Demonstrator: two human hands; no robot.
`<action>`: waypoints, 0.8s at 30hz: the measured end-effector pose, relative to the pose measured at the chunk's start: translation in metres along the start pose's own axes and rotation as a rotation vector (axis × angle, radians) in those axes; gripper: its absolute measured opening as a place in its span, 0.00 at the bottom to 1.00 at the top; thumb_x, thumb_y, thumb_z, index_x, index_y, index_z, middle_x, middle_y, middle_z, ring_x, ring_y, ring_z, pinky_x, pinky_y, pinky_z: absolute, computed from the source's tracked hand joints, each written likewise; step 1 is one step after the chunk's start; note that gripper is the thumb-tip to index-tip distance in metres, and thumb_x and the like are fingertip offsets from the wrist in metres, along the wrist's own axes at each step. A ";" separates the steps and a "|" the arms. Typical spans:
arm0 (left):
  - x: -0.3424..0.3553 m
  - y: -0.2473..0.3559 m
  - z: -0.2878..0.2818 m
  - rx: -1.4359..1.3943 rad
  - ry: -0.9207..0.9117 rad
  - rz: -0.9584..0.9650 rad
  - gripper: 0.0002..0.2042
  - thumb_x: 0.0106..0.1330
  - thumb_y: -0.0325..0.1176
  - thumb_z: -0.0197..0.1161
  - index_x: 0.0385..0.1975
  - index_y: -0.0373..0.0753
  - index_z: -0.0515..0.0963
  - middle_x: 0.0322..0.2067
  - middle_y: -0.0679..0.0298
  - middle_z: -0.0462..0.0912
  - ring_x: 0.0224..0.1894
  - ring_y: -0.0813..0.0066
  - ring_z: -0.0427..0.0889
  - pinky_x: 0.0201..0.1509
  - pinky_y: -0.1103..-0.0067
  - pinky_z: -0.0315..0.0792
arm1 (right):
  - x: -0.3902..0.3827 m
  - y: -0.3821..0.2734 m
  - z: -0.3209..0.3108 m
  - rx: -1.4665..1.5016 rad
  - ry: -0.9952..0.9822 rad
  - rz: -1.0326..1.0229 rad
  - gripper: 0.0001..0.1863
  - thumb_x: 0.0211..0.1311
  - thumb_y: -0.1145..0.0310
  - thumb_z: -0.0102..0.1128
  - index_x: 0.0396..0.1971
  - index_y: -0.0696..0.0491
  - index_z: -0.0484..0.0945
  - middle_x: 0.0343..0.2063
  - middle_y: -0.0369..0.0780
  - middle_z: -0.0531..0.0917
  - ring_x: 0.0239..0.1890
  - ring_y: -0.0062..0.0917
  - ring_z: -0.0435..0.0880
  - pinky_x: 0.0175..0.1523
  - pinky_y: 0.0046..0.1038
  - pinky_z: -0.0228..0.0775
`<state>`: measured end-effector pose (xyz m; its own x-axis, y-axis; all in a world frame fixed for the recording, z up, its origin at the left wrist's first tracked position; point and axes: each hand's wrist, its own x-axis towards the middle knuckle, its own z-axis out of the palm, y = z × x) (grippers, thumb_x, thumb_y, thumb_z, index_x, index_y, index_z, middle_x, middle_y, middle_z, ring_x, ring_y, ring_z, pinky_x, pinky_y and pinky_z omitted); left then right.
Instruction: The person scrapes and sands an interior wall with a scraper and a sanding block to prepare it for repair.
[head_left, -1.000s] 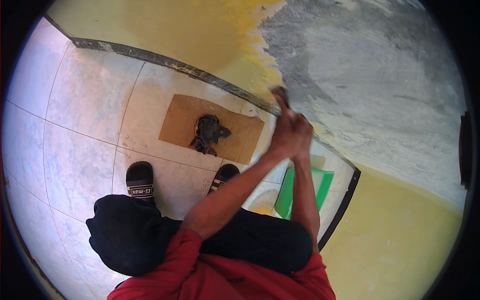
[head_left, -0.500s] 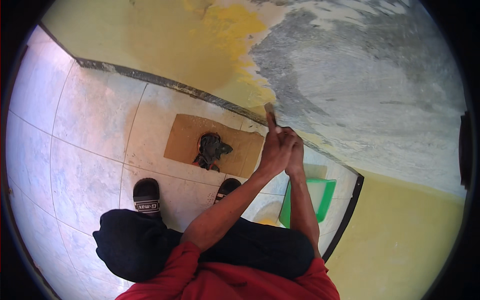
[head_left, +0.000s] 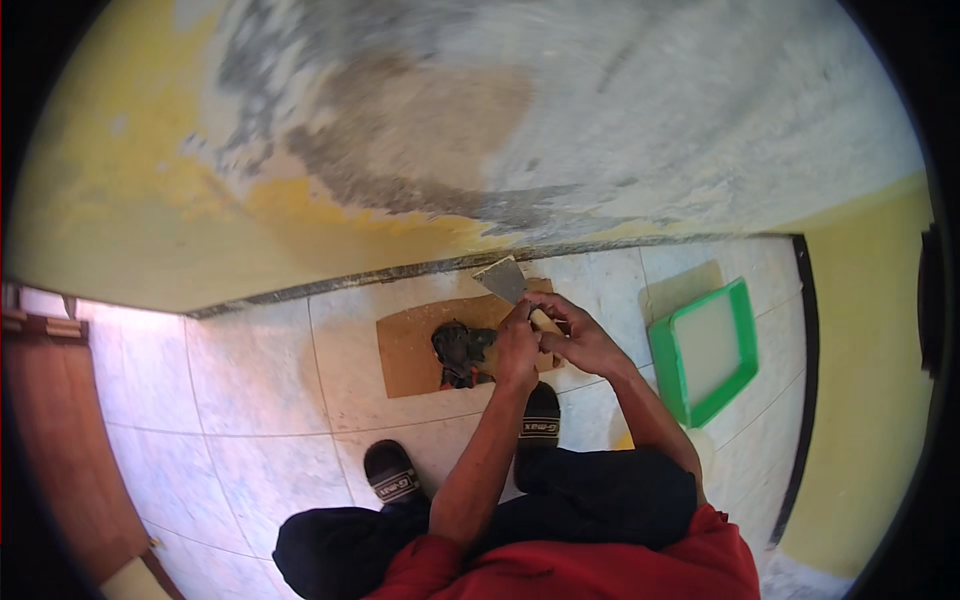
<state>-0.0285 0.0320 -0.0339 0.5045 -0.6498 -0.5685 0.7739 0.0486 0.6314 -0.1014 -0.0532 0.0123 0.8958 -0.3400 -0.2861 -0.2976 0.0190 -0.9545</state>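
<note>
On my remote feed I observe the scraper (head_left: 507,284) over the right end of the cardboard (head_left: 405,350), left hand (head_left: 517,346) closed just behind its blade (head_left: 499,277), right hand (head_left: 584,340) pinching its handle (head_left: 545,320).

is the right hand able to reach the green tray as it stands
Probably yes: only floor tiles show between the right hand and the green tray, though its fingers are on the scraper.

Two hands (head_left: 585,342), one scraper (head_left: 502,280), two black sandals (head_left: 392,473), one green tray (head_left: 668,372), one cardboard sheet (head_left: 405,352)
</note>
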 end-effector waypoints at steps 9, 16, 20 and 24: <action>-0.010 0.036 0.009 0.223 -0.214 0.059 0.12 0.64 0.34 0.48 0.44 0.36 0.69 0.33 0.63 0.75 0.36 0.73 0.76 0.39 0.77 0.72 | -0.009 0.005 -0.003 0.041 0.069 -0.056 0.23 0.53 0.67 0.61 0.51 0.53 0.69 0.46 0.41 0.73 0.49 0.27 0.73 0.49 0.31 0.68; 0.045 0.021 -0.036 0.924 -0.509 0.511 0.18 0.65 0.42 0.49 0.46 0.34 0.67 0.36 0.58 0.77 0.36 0.68 0.78 0.41 0.77 0.74 | -0.002 0.015 0.006 -0.478 0.437 -0.402 0.19 0.50 0.60 0.63 0.41 0.51 0.75 0.40 0.48 0.75 0.43 0.40 0.75 0.48 0.34 0.68; 0.008 0.055 -0.026 0.994 -0.308 -0.407 0.28 0.67 0.55 0.40 0.48 0.33 0.70 0.36 0.57 0.78 0.32 0.69 0.79 0.35 0.78 0.75 | 0.000 0.047 -0.011 -0.036 0.561 -0.622 0.11 0.52 0.64 0.62 0.31 0.56 0.77 0.29 0.45 0.79 0.35 0.33 0.79 0.40 0.30 0.69; -0.037 0.086 -0.108 1.531 -0.311 -0.463 0.27 0.66 0.56 0.41 0.48 0.38 0.75 0.37 0.56 0.80 0.32 0.70 0.80 0.32 0.78 0.75 | 0.000 0.012 -0.004 0.143 0.675 -0.389 0.07 0.53 0.69 0.61 0.25 0.58 0.76 0.19 0.39 0.77 0.26 0.24 0.77 0.33 0.25 0.67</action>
<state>0.0609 0.1417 -0.0156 0.1105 -0.5226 -0.8454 -0.3490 -0.8168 0.4594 -0.1059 -0.0565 0.0014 0.5198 -0.8428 0.1395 0.0823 -0.1132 -0.9902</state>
